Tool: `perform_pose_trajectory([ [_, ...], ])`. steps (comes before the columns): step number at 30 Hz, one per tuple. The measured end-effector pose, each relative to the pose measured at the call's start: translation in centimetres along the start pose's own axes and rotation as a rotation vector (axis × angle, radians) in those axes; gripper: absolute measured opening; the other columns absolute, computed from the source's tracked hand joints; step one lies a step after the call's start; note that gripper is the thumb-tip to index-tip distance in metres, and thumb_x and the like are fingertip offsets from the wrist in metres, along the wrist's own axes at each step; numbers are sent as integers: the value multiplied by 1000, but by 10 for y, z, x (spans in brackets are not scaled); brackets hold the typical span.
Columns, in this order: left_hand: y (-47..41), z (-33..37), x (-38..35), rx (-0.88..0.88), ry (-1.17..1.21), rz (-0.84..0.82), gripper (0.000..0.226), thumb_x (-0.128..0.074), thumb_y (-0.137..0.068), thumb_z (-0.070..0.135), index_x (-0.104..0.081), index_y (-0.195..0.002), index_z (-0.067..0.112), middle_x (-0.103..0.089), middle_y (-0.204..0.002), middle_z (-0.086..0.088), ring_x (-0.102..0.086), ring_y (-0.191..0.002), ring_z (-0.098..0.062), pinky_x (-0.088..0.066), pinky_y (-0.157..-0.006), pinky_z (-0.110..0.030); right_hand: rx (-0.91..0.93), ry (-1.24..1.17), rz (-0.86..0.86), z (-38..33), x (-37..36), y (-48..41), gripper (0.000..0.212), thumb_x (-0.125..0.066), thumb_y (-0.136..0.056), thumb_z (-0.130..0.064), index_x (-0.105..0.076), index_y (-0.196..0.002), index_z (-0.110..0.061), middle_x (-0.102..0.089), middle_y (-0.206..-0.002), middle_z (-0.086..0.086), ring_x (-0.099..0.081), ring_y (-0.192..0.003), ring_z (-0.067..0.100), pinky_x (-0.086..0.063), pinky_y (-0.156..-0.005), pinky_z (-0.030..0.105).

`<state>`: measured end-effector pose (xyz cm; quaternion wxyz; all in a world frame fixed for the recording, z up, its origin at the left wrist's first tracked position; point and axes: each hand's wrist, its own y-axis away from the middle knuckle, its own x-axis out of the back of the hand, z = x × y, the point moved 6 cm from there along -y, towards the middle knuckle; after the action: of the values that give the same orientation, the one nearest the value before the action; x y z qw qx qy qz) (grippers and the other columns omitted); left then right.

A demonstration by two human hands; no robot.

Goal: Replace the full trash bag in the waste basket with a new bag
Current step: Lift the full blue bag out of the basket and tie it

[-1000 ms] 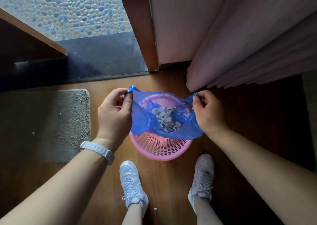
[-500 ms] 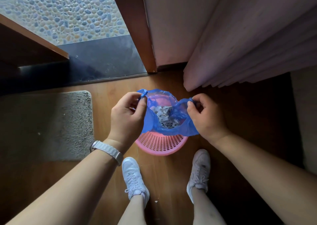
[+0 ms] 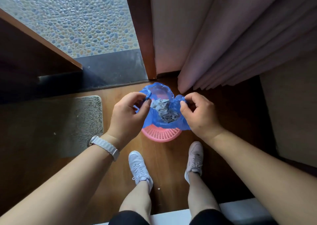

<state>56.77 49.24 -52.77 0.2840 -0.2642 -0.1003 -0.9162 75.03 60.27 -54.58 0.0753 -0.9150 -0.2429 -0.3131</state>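
A pink perforated waste basket (image 3: 161, 134) stands on the wooden floor just ahead of my feet. Inside it sits a blue trash bag (image 3: 171, 123) holding crumpled grey paper (image 3: 163, 111). My left hand (image 3: 130, 116) pinches the bag's left rim, bunched between thumb and fingers. My right hand (image 3: 199, 113) pinches the right rim the same way. The bag's mouth is gathered narrow between both hands, and its far edge (image 3: 157, 88) stands up loose behind them.
A grey mat (image 3: 68, 121) lies on the floor to the left. A dark door frame (image 3: 142, 36) and threshold are ahead, with pink curtains (image 3: 240, 53) hanging at the right. My white shoes (image 3: 139, 168) stand close behind the basket.
Both hands have drawn closer together, gathering the bag's rim inward and narrowing its mouth. The rim has come off the basket's edge.
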Motion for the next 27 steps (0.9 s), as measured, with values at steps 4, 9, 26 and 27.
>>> perform_pose_trajectory([
  [4, 15, 54, 38, -60, 5, 1, 4, -65, -87, 17, -65, -86, 13, -57, -75, 16, -52, -66, 2, -41, -65, -14, 41, -5, 27, -66, 37, 11, 2, -64, -82, -9, -63, -81, -7, -63, -76, 6, -52, -71, 11, -39, -64, 19],
  [9, 27, 121, 84, -132, 12, 22, 5, -66, -88, 16, -65, -87, 11, -61, -77, 4, -54, -69, -4, -46, -64, -25, 88, -6, 58, -143, 84, 14, 5, -63, -83, -11, -63, -82, -6, -63, -80, 6, -54, -70, 14, -44, -64, 28],
  [26, 41, 352, 196, -350, 470, 75, 14, -60, -84, 29, -67, -93, 37, -70, -104, 10, -64, -100, -7, -45, -90, -23, 252, -337, 94, -350, 241, 36, 8, -61, -87, -21, -66, -92, -19, -69, -97, -11, -64, -96, 6, -51, -86, 30],
  [27, 40, 360, 199, -348, 498, 74, 15, -60, -84, 31, -67, -93, 40, -71, -98, 10, -64, -95, -8, -46, -87, -25, 235, -359, 78, -357, 246, 36, 8, -60, -88, -22, -67, -92, -22, -70, -91, -12, -65, -91, 4, -51, -82, 28],
])
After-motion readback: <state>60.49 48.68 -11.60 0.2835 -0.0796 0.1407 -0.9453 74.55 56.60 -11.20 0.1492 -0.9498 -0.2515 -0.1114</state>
